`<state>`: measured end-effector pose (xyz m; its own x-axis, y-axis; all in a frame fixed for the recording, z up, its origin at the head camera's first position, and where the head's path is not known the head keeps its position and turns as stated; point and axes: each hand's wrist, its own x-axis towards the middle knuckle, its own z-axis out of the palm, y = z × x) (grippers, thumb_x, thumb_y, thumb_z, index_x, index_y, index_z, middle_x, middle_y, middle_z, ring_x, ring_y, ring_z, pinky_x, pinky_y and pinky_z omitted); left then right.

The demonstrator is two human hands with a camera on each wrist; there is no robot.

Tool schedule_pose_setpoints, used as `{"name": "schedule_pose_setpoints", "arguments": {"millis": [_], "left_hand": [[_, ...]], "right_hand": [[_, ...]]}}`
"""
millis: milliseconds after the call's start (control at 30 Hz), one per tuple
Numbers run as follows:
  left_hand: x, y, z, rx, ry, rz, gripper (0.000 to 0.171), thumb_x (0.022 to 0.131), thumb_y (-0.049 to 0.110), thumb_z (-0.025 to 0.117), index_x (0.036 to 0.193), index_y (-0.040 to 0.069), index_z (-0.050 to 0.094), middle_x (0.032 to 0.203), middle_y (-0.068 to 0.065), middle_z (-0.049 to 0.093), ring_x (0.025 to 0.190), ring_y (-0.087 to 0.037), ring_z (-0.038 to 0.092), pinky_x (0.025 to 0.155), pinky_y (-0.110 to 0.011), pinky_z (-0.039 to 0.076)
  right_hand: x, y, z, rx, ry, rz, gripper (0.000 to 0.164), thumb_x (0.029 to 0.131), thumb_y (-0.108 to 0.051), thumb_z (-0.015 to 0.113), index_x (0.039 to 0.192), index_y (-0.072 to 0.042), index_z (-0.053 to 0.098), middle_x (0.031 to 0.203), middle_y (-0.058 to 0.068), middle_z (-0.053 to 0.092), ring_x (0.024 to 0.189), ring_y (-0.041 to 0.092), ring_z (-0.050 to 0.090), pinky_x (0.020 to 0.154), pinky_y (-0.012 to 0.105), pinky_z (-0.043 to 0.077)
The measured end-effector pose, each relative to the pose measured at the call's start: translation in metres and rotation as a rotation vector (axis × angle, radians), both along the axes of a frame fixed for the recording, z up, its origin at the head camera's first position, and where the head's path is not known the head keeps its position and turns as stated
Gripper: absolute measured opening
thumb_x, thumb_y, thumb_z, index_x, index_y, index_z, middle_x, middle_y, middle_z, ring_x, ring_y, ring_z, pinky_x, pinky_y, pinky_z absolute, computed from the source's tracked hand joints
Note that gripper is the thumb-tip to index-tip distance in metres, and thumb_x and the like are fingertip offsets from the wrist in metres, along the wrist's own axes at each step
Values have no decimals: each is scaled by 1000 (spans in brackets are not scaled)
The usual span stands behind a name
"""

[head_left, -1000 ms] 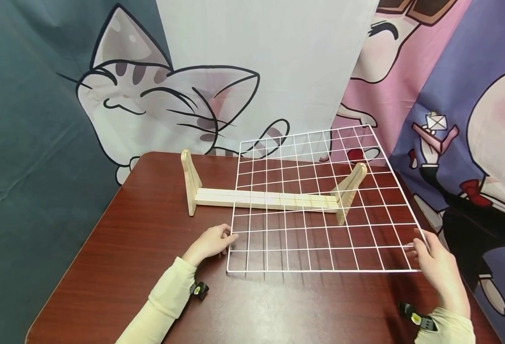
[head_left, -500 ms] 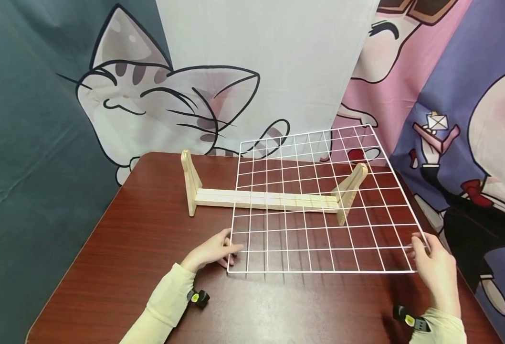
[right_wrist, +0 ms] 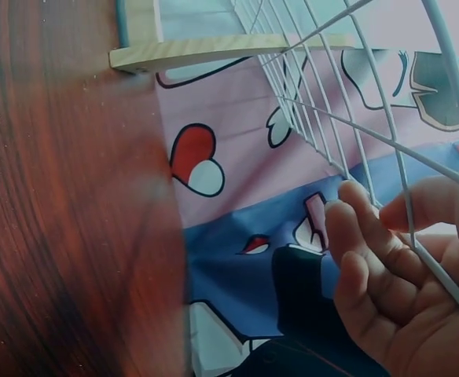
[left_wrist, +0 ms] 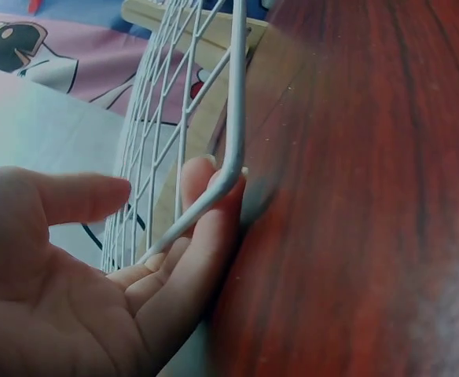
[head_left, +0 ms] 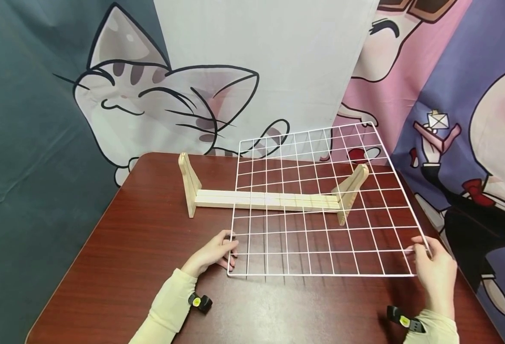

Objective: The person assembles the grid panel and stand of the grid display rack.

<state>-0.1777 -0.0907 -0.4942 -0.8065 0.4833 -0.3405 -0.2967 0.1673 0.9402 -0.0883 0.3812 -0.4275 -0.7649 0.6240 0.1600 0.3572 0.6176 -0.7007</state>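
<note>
Currently held at its two near corners, a white wire grid (head_left: 326,230) stretches above the worktop (head_left: 299,306), its mesh crossing the view of a pale wooden stand (head_left: 215,198). The left grip (head_left: 211,251) cradles one corner, its fingers bent beneath the wire and, in the left wrist view, the thumb apart from it. The right grip (head_left: 437,267) grasps the opposite corner, fingers and thumb on either side of the wire. Behind the near edge, the stand rests on the worktop, its bar running between two uprights; whether the grid touches the right-hand upright cannot be told. Further back hangs a backdrop (head_left: 317,57) printed with a smiling cartoon cat.

The step in hand appears to be positioning the grid relative to the stand, with the two not visibly joined. The next move probably calls for both corners to travel together, a firmer thumb on the left, and enough height to clear the uprights.
</note>
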Motion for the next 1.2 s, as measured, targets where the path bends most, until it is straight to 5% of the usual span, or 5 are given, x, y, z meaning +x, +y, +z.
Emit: {"name": "schedule_pose_setpoints", "arguments": {"millis": [533,833,1200], "left_hand": [[-2,-3,-12,45,26,12,29,97,-4,39,125,-3,29,77,-6,56,53,-15,59,50,-29,55],[-2,-5,-10,69,66,17,22,97,-6,39,116,-7,29,73,-7,56,51,-16,59,50,-31,55],[-2,-4,-8,56,91,54,24,95,-8,42,117,-8,31,72,-8,57,51,-16,60,49,-32,56]], "right_hand": [[3,-4,-25,-48,195,-104,19,88,-9,50,94,-10,68,51,-43,45,49,-17,41,48,15,28],[3,-7,-29,-105,338,-83,33,85,-2,49,83,-29,68,51,-36,52,44,-16,47,41,14,28],[-2,-4,-29,-212,414,-84,36,86,0,49,75,-30,65,48,-29,55,40,-11,54,38,9,35]]}}
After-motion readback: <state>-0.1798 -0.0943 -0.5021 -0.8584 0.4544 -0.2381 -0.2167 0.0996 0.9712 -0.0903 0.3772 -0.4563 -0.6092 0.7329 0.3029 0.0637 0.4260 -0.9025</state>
